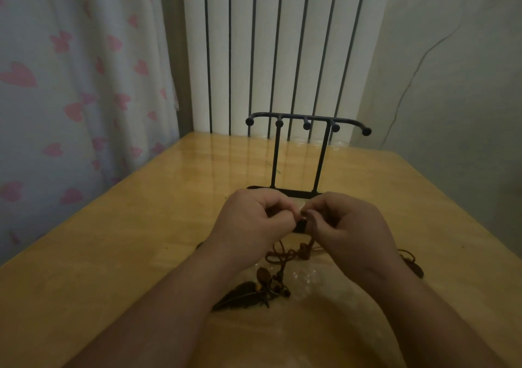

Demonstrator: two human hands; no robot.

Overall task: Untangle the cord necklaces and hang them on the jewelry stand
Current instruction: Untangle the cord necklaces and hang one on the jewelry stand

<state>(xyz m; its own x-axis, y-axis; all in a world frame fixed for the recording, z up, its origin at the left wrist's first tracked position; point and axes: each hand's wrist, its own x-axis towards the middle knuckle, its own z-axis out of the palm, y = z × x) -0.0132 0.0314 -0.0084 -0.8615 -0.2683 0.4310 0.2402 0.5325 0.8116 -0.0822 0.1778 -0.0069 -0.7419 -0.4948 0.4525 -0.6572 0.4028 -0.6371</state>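
Dim light. Table (113, 254): yellow wood, glossy. The stand (308, 119) is upright at mid-table, black metal, with a top bar of five knobbed pegs, two posts and a flat base.

Left hand (251, 218) and right hand (347, 223) are close together just this side of the base and raised off the table, fingertips almost meeting. Both have fingers curled in, thumb to forefinger, pinching the cords (284, 254) at one spot between them. The pinch point is small and in shadow. A dark bit shows just under the fingertips, perhaps a knot or a clasp; I cannot tell which.

From the pinch, brown cords drop to the table and lie in a loose tangle between the two wrists, on the near side of the stand and apart from it.

Below the tangle:
- feather (240, 294), dark, flat on the table beside the left forearm
- oval pendant (264, 274) just above it, small beads (285, 292) to its right
- clear plastic (310, 280), crinkled, under the lower cords

A second pendant (416, 267) on a short strand shows past the right wrist.

Behind the table stands a white radiator (282, 42). To its left hangs a curtain (70, 85), pale with pink hearts.
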